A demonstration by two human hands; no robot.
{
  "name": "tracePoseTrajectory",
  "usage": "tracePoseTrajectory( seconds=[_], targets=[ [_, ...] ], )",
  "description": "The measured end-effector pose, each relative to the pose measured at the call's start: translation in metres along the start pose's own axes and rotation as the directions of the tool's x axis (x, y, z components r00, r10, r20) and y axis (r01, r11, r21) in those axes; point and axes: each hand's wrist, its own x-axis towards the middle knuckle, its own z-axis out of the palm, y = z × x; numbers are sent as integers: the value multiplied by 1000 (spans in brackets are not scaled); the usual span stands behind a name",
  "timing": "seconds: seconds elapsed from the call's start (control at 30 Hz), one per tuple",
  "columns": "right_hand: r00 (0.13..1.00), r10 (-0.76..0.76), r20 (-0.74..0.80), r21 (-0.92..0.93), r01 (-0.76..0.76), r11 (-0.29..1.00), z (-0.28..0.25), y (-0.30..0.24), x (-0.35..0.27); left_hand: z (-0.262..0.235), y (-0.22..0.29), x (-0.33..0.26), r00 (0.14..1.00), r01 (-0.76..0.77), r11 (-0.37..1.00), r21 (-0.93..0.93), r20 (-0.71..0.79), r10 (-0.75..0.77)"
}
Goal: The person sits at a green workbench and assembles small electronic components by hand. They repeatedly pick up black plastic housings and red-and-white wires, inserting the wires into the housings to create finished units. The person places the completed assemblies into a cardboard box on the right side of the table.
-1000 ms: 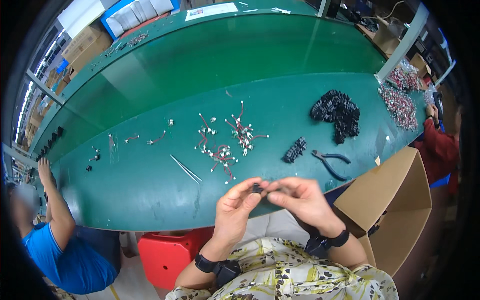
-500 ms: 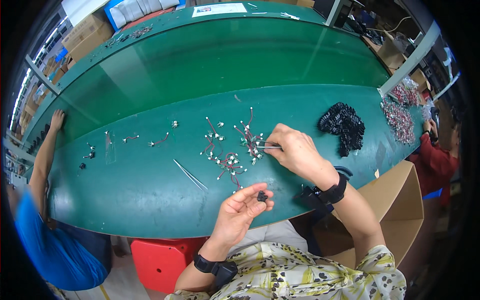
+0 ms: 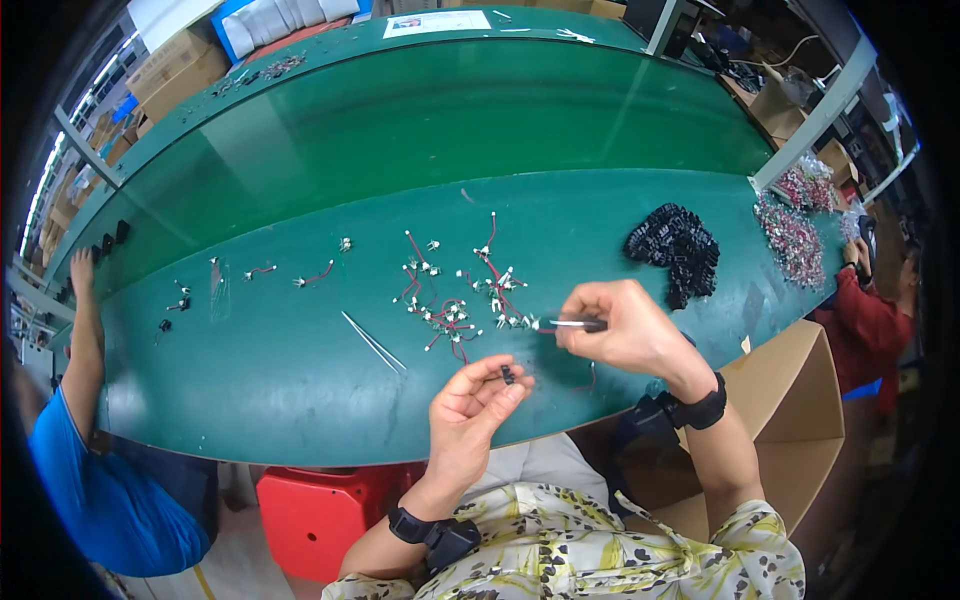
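Observation:
My left hand (image 3: pixel 468 412) is closed, pinching a small black plastic part (image 3: pixel 508 375) between thumb and fingertips above the table's near edge. Tweezers (image 3: pixel 572 323) with a dark section are gripped in my right hand (image 3: pixel 625 328), their tips pointing left. At those tips are a small white connector (image 3: pixel 531 322) and a bit of red wire; whether the tweezers clamp them I cannot tell. Just left lies a loose cluster of small white connectors with red and dark wires (image 3: pixel 448 318). A second pair of tweezers (image 3: pixel 372 342) rests on the green table (image 3: pixel 270 390), left of the cluster.
A heap of black plastic parts (image 3: pixel 675 255) lies right of my hands. Beyond it is a pile of red-and-white wired pieces (image 3: pixel 790 240). An open cardboard box (image 3: pixel 790 420) stands at my right. A person in blue (image 3: pixel 110 480) reaches in at left; another in red (image 3: pixel 870 325) sits at right.
My right hand has drawn back from the cluster, toward me and to the right, with the tweezers. My left hand has shifted slightly, still pinching the black part. The left co-worker's hand has moved down-left.

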Motion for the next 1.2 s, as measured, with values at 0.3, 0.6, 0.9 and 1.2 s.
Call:
tracePoseTrajectory(
  seconds=[0.3, 0.6, 0.9, 1.2],
  targets=[
    [916, 37, 399, 799, -367, 477, 36, 43, -57, 15, 16, -13, 995, -22, 999, -23, 99, 24],
    [992, -4, -128, 671, 90, 736, 49, 32, -104, 31, 16, -24, 979, -156, 944, 290, 171, 110],
    [762, -529, -374, -300, 440, 846, 59, 35, -117, 27, 5, -27, 972, 180, 976, 119, 129, -195],
    [777, -326, -539, 26, 403, 915, 59, 35, -125, 26, -8, -26, 919, 302, 949, -88, 293, -265]
  ],
)
